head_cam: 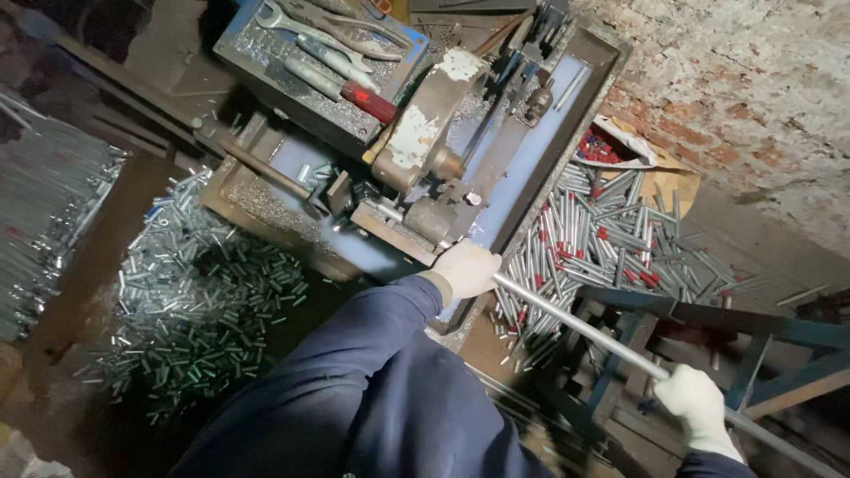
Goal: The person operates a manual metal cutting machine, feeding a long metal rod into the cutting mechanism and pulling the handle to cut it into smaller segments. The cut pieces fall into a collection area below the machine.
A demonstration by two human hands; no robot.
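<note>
Long metal rod slants from the machine down to the right, left hand wrapped around its near-machine end, right hand squeezing it farther back

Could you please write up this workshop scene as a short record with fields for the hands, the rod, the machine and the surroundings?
left hand: gloved left hand grips the long metal rod where it meets the machine
right hand: gloved right hand grips the same rod farther out
rod: straight, grey, runs slanting between both hands
machine: worn cutting machine in a blue tray
tools: wrenches in a box above the machine
left pile: short cut metal tubes on the floor
right pile: longer tubes, some red-tipped
wall: brick wall
</note>
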